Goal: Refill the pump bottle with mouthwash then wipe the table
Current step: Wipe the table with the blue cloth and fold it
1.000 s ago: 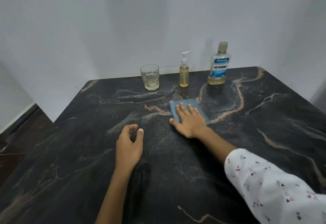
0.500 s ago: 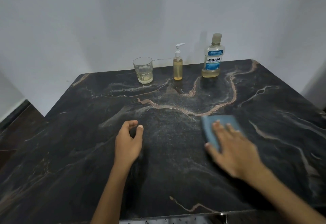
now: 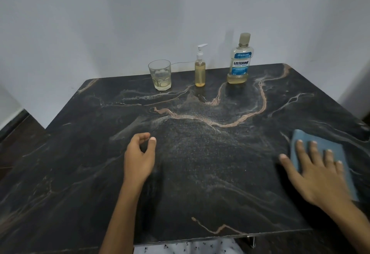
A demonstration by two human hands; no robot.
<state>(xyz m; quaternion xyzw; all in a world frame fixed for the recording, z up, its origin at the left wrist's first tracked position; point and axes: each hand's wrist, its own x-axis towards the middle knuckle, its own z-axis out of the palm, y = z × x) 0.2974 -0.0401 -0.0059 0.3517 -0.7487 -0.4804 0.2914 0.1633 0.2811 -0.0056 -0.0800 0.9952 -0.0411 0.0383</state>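
My right hand (image 3: 318,171) lies flat with straight, spread fingers on a blue cloth (image 3: 320,143) near the right edge of the dark marble table (image 3: 200,163). My left hand (image 3: 140,155) rests on the table left of centre, fingers loosely curled, holding nothing. At the back by the wall stand the pump bottle (image 3: 200,69) with yellow liquid and a white pump, and to its right the capped Listerine mouthwash bottle (image 3: 239,61), with a little liquid at its bottom.
A drinking glass (image 3: 160,75) with a little pale liquid stands left of the pump bottle. White walls rise behind the table and at the right. The table's front edge runs just below my arms, with patterned white clothing beneath it.
My right hand has slid the blue cloth from the middle back of the table toward me and over to the right edge. My left hand has stayed in place.
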